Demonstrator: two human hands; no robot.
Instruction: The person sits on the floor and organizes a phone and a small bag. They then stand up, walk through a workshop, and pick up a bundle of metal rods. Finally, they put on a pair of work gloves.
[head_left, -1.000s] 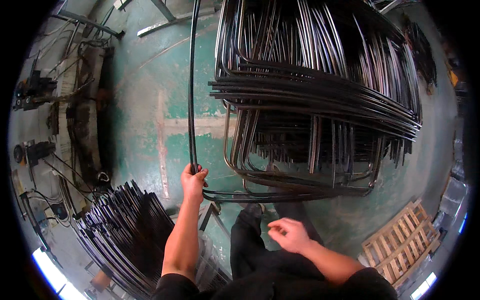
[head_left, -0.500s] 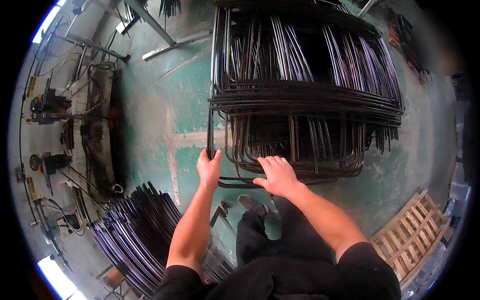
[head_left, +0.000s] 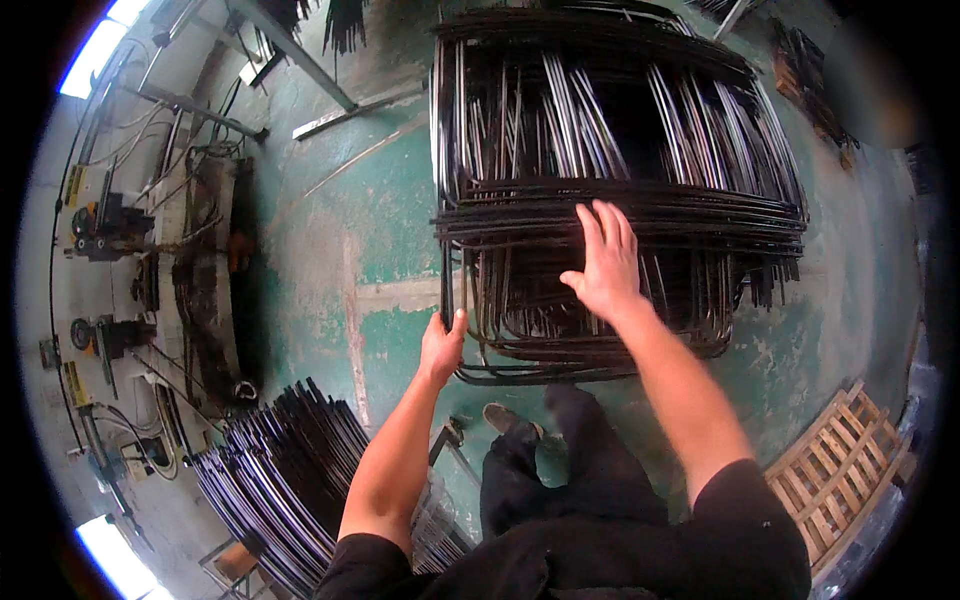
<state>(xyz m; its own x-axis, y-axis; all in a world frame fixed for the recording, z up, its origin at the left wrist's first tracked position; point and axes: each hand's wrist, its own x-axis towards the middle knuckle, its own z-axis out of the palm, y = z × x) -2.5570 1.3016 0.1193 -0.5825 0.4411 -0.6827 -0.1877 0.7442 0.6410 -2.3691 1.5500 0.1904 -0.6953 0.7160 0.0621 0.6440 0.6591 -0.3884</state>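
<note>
A large stack of dark bent metal tube frames [head_left: 700, 218] with rounded corners fills the upper middle in front of me. At its near left corner my left hand [head_left: 441, 347] is closed round the side of a tube frame [head_left: 447, 285], thumb pointing up. That frame's lower rounded bend passes close to my legs. My right hand [head_left: 608, 262] is over the middle of the stack, fingers stretched forward and thumb out to the left. Its fingertips are at the crossing tubes; whether they touch them I cannot tell.
A thick bundle of straight dark tubes [head_left: 285, 470] lies at lower left. Machinery with hoses [head_left: 110, 230] lines the left wall. A wooden pallet [head_left: 838, 470] is at lower right. At upper left a grey metal stand [head_left: 300, 60] rests on the green floor.
My right hand has lifted off the near lower tube and moved forward and right over the stack. My left hand keeps its hold on the frame's side. The view has shifted slightly.
</note>
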